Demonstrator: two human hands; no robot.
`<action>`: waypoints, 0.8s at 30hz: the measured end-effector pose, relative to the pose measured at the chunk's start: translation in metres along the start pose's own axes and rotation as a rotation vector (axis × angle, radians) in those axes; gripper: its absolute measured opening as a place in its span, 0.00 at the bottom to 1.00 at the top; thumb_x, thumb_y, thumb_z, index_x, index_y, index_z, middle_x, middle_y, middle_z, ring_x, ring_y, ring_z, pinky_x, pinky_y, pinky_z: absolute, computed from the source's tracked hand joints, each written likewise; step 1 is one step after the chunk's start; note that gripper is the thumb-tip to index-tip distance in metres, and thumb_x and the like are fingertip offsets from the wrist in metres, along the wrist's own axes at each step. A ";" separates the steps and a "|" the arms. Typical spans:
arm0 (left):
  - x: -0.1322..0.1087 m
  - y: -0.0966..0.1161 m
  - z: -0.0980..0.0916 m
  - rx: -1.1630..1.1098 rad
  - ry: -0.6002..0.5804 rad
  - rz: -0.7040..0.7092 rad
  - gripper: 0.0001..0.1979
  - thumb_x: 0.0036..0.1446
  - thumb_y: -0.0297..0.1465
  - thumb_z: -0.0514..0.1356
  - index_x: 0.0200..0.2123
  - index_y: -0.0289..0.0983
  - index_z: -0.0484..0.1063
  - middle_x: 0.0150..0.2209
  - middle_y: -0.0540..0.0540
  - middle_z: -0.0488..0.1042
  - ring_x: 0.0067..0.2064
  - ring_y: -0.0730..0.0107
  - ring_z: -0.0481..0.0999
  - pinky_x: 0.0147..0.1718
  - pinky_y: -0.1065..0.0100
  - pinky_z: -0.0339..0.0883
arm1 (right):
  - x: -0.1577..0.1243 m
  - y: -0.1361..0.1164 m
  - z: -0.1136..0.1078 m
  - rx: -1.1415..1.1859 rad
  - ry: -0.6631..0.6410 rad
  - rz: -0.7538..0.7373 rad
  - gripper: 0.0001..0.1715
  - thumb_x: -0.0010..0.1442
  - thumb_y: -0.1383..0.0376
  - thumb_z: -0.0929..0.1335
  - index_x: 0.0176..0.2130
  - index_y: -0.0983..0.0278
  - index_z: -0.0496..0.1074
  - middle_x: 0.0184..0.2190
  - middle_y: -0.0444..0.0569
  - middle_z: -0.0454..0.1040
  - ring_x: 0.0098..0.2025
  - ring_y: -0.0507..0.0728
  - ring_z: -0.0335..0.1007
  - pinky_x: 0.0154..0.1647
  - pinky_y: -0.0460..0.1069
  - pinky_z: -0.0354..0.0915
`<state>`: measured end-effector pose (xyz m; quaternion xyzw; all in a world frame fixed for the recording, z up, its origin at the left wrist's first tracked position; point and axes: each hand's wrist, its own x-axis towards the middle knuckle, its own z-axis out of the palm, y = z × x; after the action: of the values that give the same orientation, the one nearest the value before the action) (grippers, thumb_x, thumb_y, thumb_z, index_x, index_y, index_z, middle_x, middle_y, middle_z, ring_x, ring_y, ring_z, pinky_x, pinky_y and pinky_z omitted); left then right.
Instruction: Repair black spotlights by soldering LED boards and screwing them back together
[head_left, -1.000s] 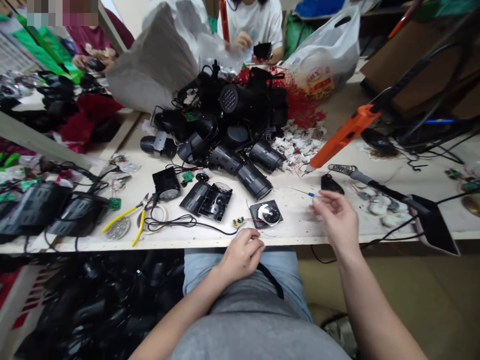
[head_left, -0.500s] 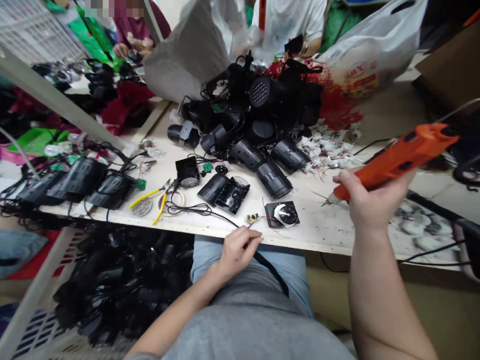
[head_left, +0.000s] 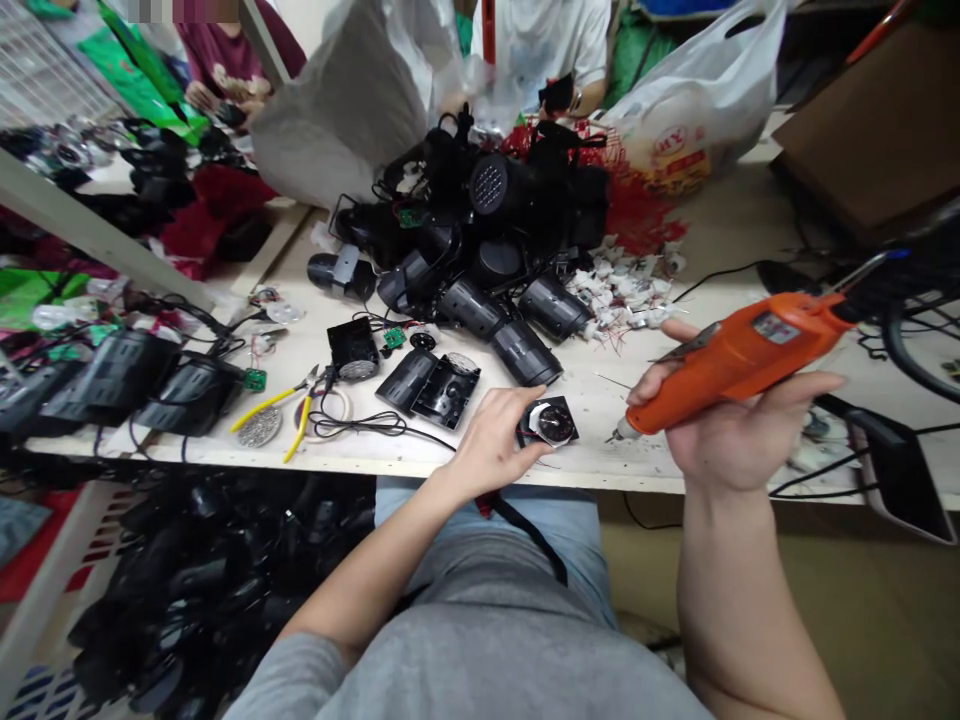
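Note:
Over the bench's front edge, my left hand (head_left: 499, 440) has its thumb and fingers around the left side of a small black square part (head_left: 556, 421) with a white-rimmed round piece on it. My right hand (head_left: 720, 425) holds an orange electric screwdriver (head_left: 739, 355), its tip pointing down-left above the bench. Left of my left hand lie an opened black housing (head_left: 448, 390) and a coiled black cable (head_left: 360, 424). Yellow-handled pliers (head_left: 300, 425) rest farther left, beside a round dish of small metal pieces (head_left: 259, 426).
A pile of black cylindrical housings (head_left: 480, 230) fills the bench's middle back, with white wired parts (head_left: 634, 290) to its right. A plastic bag (head_left: 697, 120) and cardboard box (head_left: 874, 130) stand behind. A crate (head_left: 94, 560) of black parts is below left. Two people sit across.
My left hand has moved up and right from the bench edge to the black square part and closed on it. The orange screwdriver has turned and dropped lower in my right hand.

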<state>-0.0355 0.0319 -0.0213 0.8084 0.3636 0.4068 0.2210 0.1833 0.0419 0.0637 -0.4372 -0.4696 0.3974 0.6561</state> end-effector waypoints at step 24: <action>0.008 0.022 0.000 0.022 -0.001 -0.075 0.27 0.63 0.41 0.64 0.61 0.34 0.66 0.55 0.35 0.75 0.57 0.50 0.73 0.56 0.48 0.69 | -0.010 0.025 0.010 0.012 0.059 0.078 0.48 0.50 0.23 0.59 0.41 0.56 0.79 0.20 0.47 0.71 0.21 0.59 0.70 0.19 0.53 0.64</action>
<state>-0.0230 0.0236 -0.0033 0.7968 0.3979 0.3939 0.2272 0.1687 0.0420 0.0392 -0.4629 -0.4304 0.4124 0.6561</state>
